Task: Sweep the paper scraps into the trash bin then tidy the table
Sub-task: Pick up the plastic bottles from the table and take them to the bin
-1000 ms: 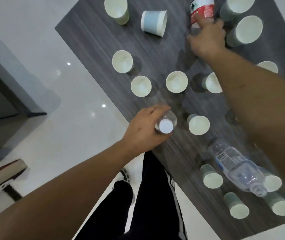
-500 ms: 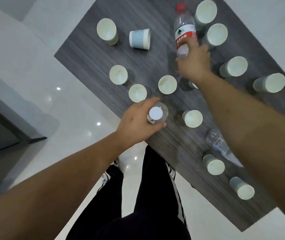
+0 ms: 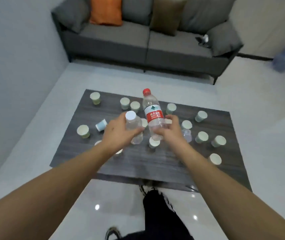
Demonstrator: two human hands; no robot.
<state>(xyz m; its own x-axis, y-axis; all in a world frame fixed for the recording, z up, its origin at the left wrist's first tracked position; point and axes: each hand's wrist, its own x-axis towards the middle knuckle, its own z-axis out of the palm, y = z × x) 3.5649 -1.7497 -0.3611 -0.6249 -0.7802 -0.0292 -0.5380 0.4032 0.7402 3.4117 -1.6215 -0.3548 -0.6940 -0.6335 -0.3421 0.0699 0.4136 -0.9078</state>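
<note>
**Both bottles lifted off the counter**

The left hand (image 3: 119, 134) holds the white-capped bottle (image 3: 133, 126) and the right hand (image 3: 170, 129) the red-labelled bottle (image 3: 153, 115); a second ago both bottles stood on the counter (image 3: 155, 160). Tidying is underway. Cups (image 3: 202, 137) remain scattered. No paper scraps or trash bin show; a third bottle (image 3: 186, 135) is half hidden behind the right hand.

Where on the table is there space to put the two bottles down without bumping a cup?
The near strip of the table, between the cup at the right and the front edge, is bare. The far right corner beyond the cup is bare too. The middle, under both hands, is crowded with cups.
</note>
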